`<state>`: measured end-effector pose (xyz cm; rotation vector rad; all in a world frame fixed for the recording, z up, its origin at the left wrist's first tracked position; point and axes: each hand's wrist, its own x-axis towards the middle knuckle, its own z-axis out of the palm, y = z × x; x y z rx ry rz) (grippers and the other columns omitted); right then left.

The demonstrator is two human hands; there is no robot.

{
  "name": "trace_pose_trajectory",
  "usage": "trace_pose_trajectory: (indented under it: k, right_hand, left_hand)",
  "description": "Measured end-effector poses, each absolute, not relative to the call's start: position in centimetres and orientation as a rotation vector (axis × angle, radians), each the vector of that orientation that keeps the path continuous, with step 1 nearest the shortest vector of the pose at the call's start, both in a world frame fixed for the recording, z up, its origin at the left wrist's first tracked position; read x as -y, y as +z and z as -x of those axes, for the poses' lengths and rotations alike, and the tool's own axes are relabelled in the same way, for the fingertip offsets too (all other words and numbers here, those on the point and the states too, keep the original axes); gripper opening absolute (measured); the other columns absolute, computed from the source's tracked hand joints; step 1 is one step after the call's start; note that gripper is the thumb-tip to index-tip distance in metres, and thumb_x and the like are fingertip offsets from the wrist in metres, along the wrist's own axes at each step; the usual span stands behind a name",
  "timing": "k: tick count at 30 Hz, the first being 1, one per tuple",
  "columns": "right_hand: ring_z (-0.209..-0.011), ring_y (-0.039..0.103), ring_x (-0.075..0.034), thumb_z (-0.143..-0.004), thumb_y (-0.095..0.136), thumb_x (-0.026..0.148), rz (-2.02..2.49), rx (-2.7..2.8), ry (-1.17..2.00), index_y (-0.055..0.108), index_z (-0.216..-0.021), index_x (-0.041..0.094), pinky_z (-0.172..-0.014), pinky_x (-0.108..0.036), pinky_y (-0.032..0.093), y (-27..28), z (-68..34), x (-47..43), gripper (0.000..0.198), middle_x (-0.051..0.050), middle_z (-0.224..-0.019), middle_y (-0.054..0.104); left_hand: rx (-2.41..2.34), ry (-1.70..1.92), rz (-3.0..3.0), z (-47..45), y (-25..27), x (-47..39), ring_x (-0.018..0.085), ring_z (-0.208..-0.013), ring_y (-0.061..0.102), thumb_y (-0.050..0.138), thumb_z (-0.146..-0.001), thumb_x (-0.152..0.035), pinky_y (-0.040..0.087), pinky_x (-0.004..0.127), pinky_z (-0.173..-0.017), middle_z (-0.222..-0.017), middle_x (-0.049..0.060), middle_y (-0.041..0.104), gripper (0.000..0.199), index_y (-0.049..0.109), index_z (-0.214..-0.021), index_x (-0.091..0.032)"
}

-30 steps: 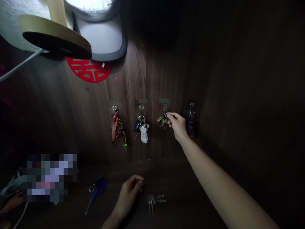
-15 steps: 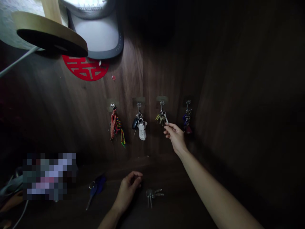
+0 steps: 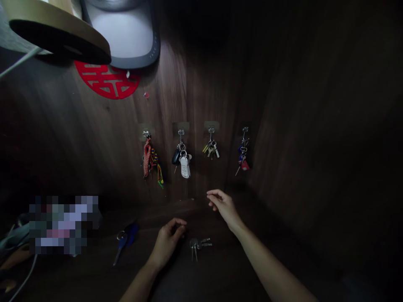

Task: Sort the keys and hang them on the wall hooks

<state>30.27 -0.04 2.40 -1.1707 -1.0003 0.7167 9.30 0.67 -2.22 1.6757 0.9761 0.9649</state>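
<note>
My right hand point(image 3: 223, 206) is in the air below the wall hooks, fingers loosely bent and apart, nothing in them. Above it hangs a bunch of keys with yellow and white tags point(image 3: 210, 149). My left hand point(image 3: 170, 238) rests low over the dark wooden surface, fingers curved with a gap to the thumb, holding nothing. Just right of it lies a ring of silver keys point(image 3: 197, 246). Farther left on the surface is a blue key point(image 3: 121, 243) on a ring with a dark blue tag point(image 3: 131, 234).
Other hooks carry a red braided strap with keys point(image 3: 147, 160), a dark car key with a white fob point(image 3: 185, 166) and keys with a red tag point(image 3: 244, 164). A grey cap point(image 3: 129, 37), red cutout point(image 3: 116, 87) and round lamp point(image 3: 59, 31) are at upper left.
My right hand has let go of the white tag on the hanging keys and come down toward the surface. My left hand stays nearly still; the view has shifted slightly.
</note>
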Motion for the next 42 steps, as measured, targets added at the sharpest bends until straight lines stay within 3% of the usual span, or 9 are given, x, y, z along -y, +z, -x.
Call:
trace_pose_trajectory:
  k: [7,16,19,23,32,42]
  right_hand:
    - [-0.045,0.048,-0.009,-0.064,0.066,0.033,1.277,1.172,0.836,0.067,-0.073,0.019,-0.041,-0.019,0.032,-0.7,-30.0,1.2,0.016,0.005,-0.052,0.056]
    - [-0.06,0.049,-0.012,-0.068,0.064,0.021,1.364,1.737,0.805,0.07,-0.074,0.023,-0.057,-0.024,0.039,-1.3,-29.1,2.8,0.009,0.003,-0.066,0.059]
    - [-0.074,0.052,-0.015,-0.064,0.069,0.024,1.407,1.94,0.745,0.07,-0.082,0.027,-0.072,-0.028,0.041,-0.9,-28.8,3.4,0.018,0.001,-0.084,0.06]
    - [-0.095,0.05,-0.019,-0.061,0.074,0.028,1.468,2.119,0.659,0.068,-0.09,0.031,-0.09,-0.035,0.033,-0.9,-28.6,3.6,0.029,0.001,-0.098,0.057]
    - [-0.081,0.053,-0.015,-0.067,0.065,0.019,1.438,2.116,0.511,0.064,-0.083,0.025,-0.078,-0.028,0.039,-1.6,-27.4,3.4,0.017,0.001,-0.087,0.058]
    - [-0.066,0.057,-0.012,-0.074,0.055,0.018,1.333,1.827,0.655,0.061,-0.077,0.02,-0.064,-0.022,0.043,-2.2,-26.6,2.7,0.007,0.002,-0.07,0.062]
  left_hand:
    - [-0.975,0.957,-1.655,-9.2,-2.1,-0.6,0.014,-0.063,0.055,0.057,-0.074,-0.042,0.042,0.024,-0.064,-0.07,-0.002,0.061,0.027,0.064,-0.086,-0.019]
    - [-0.967,0.971,-1.672,-9.2,-2.3,-0.7,0.014,-0.063,0.055,0.058,-0.074,-0.041,0.042,0.023,-0.064,-0.068,-0.002,0.06,0.025,0.064,-0.085,-0.019]
    - [-0.971,0.961,-1.67,-9.1,-2.4,-0.7,0.014,-0.064,0.056,0.058,-0.074,-0.041,0.042,0.024,-0.064,-0.07,-0.002,0.062,0.026,0.064,-0.086,-0.019]
    - [-0.956,0.962,-1.683,-9.0,-2.6,-0.8,0.014,-0.065,0.057,0.057,-0.076,-0.041,0.043,0.024,-0.065,-0.074,0.0,0.064,0.026,0.064,-0.088,-0.019]
    - [-0.948,0.939,-1.709,-9.2,-2.5,-0.7,0.014,-0.065,0.057,0.054,-0.078,-0.035,0.044,0.024,-0.065,-0.079,0.0,0.064,0.022,0.063,-0.088,-0.018]
    - [-0.906,0.892,-1.868,-9.1,-2.0,-0.5,0.018,-0.088,0.061,0.05,-0.082,-0.035,0.044,0.026,-0.08,-0.091,0.002,0.069,0.023,0.064,-0.093,-0.021]
